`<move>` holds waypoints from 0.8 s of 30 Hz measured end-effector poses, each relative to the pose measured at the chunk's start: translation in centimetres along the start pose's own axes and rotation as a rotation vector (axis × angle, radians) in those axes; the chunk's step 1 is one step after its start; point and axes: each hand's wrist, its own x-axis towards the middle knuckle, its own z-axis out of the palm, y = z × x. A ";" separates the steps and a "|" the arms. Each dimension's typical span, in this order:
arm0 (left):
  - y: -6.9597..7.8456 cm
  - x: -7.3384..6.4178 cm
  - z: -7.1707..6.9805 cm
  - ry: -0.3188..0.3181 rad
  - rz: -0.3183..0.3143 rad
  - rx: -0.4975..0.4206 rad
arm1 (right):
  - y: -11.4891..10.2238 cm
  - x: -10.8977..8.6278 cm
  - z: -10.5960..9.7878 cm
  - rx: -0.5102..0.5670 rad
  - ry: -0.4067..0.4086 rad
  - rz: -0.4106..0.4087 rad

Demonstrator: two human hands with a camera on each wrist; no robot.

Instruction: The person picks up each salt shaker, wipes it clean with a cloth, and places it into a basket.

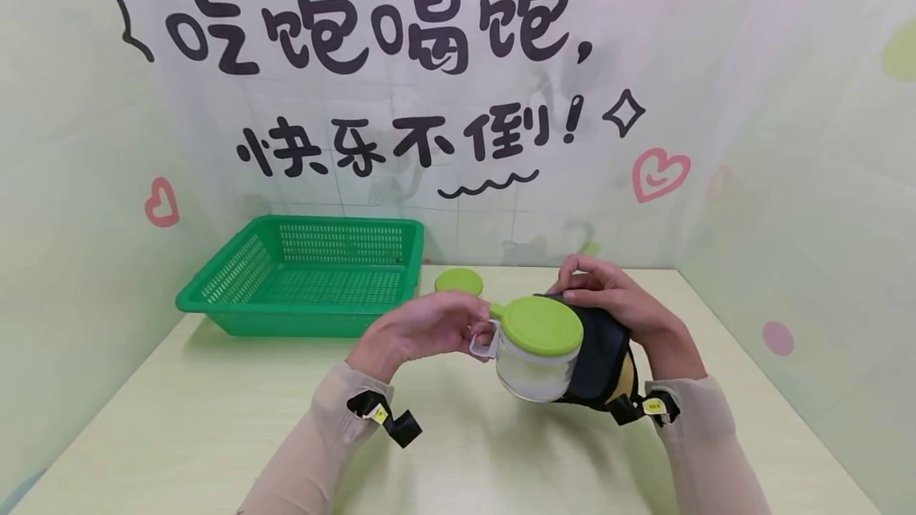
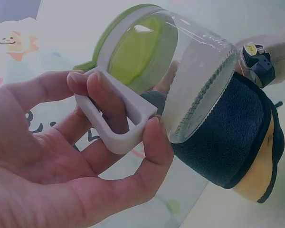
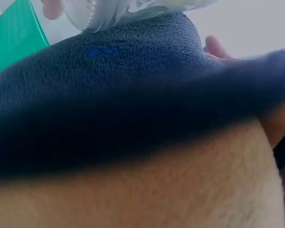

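Pale tabletop (image 1: 458, 451) lies beneath both hands. My left hand (image 1: 440, 324) grips the white handle (image 2: 116, 141) of the glass jar (image 1: 535, 377), just to its right; my right hand (image 1: 611, 292) holds the navy cloth (image 1: 601, 344) beside the jar. Should my handle grip loosen, the jar could drop.

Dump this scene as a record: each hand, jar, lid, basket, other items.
left hand: grips the white handle
jar: clear, handle on its side
lid: green, on the jar
right hand: holds the dark blue and tan fabric item
basket: green, on the table, left of the jar
other: round green-topped object behind left hand, partly hidden
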 end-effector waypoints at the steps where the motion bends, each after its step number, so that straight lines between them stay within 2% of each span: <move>1: 0.0 0.0 0.0 0.002 0.000 -0.005 | 0.0 0.0 0.0 -0.016 0.000 -0.013; 4: 0.1 0.1 0.2 0.018 -0.003 -0.007 | 0.0 0.5 0.7 -0.048 0.018 -0.031; 9: 0.2 0.2 0.4 0.048 -0.018 0.000 | 0.3 1.2 1.8 -0.027 0.067 0.023; 14: 0.5 -0.1 0.1 0.055 0.008 0.009 | 0.0 0.7 1.0 -0.057 0.090 0.011; 20: 1.4 -2.1 -1.0 0.126 0.059 0.028 | -0.9 -0.9 -0.8 -0.135 0.251 0.016; 24: 2.0 -4.6 -2.1 0.195 0.096 -0.052 | -1.5 -1.7 -1.5 -0.182 0.300 0.058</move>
